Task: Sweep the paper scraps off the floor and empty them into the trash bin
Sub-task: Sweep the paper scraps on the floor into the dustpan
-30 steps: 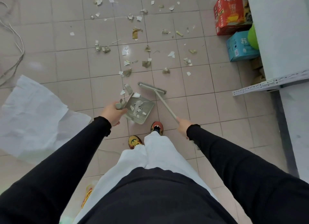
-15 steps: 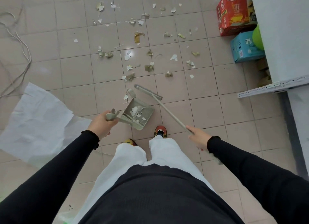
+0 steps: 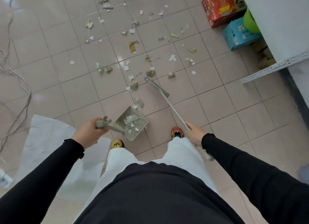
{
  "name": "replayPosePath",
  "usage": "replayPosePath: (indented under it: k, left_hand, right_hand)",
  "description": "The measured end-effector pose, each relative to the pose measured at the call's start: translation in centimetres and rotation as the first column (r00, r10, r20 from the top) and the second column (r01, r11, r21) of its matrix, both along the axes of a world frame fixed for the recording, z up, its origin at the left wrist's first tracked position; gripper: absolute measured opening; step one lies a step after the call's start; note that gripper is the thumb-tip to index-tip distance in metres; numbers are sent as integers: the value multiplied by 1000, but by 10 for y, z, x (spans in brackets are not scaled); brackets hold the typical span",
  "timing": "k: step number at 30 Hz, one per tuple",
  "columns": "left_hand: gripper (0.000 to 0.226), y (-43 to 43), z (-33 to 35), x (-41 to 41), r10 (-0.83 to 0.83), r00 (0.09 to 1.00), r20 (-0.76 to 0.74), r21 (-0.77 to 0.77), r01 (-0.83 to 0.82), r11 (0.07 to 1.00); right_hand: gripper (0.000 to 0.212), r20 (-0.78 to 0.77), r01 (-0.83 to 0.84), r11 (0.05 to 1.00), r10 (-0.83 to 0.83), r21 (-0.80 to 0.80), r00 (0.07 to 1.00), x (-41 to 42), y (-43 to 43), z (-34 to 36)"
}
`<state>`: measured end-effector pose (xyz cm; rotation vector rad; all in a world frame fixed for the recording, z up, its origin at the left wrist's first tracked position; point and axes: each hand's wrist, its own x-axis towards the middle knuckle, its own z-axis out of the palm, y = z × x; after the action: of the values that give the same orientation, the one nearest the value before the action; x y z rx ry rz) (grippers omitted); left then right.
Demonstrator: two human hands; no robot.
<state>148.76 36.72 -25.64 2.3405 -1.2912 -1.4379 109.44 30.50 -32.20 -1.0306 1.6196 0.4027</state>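
grey dustpan [image 3: 132,125] in left hand [image 3: 89,132], broom [image 3: 168,103] in right hand [image 3: 194,134].

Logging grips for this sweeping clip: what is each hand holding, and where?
Left hand grips the dustpan by its handle's top end. Right hand holds the broom partway along its long handle.
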Motion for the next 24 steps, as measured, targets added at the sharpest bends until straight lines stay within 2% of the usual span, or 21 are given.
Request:
replayPosePath:
  k: [4,8,13,17,21,24]
  left_hand:
    - [8,-9,-3,68,-150,989,-2,20,150,989]
    - [8,-23,-11,120,-218,976,-2,31,217,976]
    - [13,-45,-21,140,-325,946,6,82,323,943]
    - [12,-56,-30,143,-359,933,3,104,357,928]
    - [8,-62,-36,149,-376,927,-4,117,374,920]
    - [8,-62,-40,155,-370,929,-13,106,370,923]
  right_hand:
    - [47,-48,135,991,-136,-17,990,49,36,-6]
    - [52,-71,222,973,-226,-54,972,99,62,-11]
    - [51,-113,183,982,-186,-38,976,160,80,-27]
    - [48,-116,78,997,-75,20,990,202,93,-31]
    - [53,6,38,996,-39,82,999,223,124,-15]
    - [46,111,126,975,-148,185,983,212,146,9]
